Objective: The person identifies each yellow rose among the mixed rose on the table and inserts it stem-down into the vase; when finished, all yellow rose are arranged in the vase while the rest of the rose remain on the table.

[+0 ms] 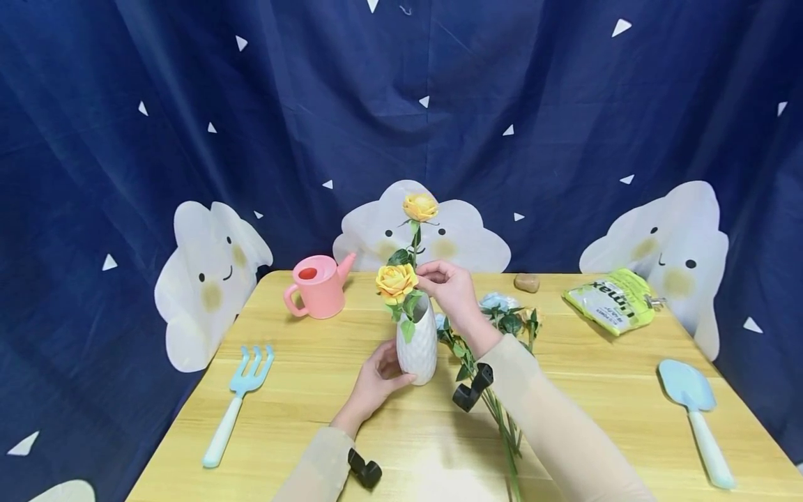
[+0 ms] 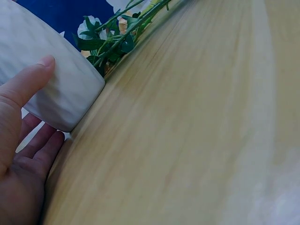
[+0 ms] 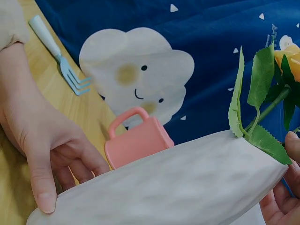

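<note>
A white textured vase point(image 1: 417, 347) stands upright on the wooden table. My left hand point(image 1: 376, 382) grips it low down, with the thumb point(image 2: 35, 77) across the near side and the fingers point(image 2: 44, 140) around the base. At the vase's mouth, a lower yellow rose point(image 1: 396, 284) leans left with green leaves point(image 3: 262, 77) over the rim. A taller yellow rose point(image 1: 420, 207) rises above it. My right hand point(image 1: 448, 289) pinches its stem just above the rim; part of that stem is hidden by the fingers.
Right of the vase, under my right forearm, lies a bunch of flowers point(image 1: 498, 302) with long stems. A pink watering can point(image 1: 323, 293) and blue hand fork point(image 1: 249, 376) are on the left. Rightward are a stone point(image 1: 527, 282), a green bag point(image 1: 611, 301) and a blue trowel point(image 1: 688, 385).
</note>
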Demonstrator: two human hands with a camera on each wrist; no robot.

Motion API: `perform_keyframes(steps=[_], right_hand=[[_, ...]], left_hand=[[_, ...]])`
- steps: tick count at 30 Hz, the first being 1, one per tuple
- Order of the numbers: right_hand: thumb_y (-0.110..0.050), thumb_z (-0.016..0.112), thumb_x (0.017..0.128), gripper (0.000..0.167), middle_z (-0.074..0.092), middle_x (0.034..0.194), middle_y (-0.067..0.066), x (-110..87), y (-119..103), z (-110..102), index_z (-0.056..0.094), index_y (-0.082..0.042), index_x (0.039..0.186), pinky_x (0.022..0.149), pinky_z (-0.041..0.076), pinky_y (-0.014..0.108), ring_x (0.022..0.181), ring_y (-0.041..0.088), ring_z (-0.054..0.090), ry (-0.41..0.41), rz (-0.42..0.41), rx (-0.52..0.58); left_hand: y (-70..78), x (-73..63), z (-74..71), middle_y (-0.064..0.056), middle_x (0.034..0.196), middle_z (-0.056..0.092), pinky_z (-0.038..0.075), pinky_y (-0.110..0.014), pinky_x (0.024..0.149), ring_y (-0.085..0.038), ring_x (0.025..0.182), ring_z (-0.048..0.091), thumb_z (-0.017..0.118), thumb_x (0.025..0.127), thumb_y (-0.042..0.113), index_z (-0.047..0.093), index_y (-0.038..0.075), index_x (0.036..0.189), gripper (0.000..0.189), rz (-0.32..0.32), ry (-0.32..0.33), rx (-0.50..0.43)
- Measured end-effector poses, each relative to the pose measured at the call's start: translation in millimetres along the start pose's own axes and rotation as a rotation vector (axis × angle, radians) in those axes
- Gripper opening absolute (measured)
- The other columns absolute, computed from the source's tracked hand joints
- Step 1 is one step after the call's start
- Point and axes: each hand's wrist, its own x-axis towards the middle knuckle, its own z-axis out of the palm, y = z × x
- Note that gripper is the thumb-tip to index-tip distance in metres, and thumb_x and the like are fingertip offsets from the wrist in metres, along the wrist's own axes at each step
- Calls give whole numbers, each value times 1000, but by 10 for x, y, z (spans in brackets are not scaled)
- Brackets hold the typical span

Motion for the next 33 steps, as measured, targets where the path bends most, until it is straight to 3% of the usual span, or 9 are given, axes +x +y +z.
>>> perform_keyframes(steps=[6,11,16,22,33], right_hand=[[-9,66,86,19,68,92,10,12,-21,11,68,0,102,76,52,28,82,15,63,-21,29,-64],[-9,64,88,17,66,86,5,39,-95,16,67,2,101,72,52,24,77,12,60,-24,53,-34],[-7,65,87,13,62,76,1,96,-143,37,67,4,94,62,51,22,70,10,56,-4,-35,-44],[-5,66,85,10,66,77,7,100,-68,52,68,3,90,68,49,23,73,13,58,-33,-146,-152],[-4,66,85,14,70,89,11,-13,-49,-80,68,5,96,78,51,29,80,13,61,-98,-31,-154]], left_hand=[[-5,-1,0,-16,116,59,43,-42,97,-32,111,54,76,75,3,47,3,129,62,0,7,-1],[-3,3,1,-17,116,59,44,-42,96,-33,111,54,76,75,2,46,3,130,62,8,0,-1],[2,11,-1,-18,116,59,45,-40,96,-32,110,54,76,74,1,46,2,130,63,4,0,-4],[-3,10,-1,-19,117,58,45,-39,95,-33,111,54,77,73,-1,45,1,131,66,-8,9,-10],[-14,10,-8,-17,118,58,45,-41,95,-32,111,54,77,75,4,47,4,130,62,-9,-1,5]])
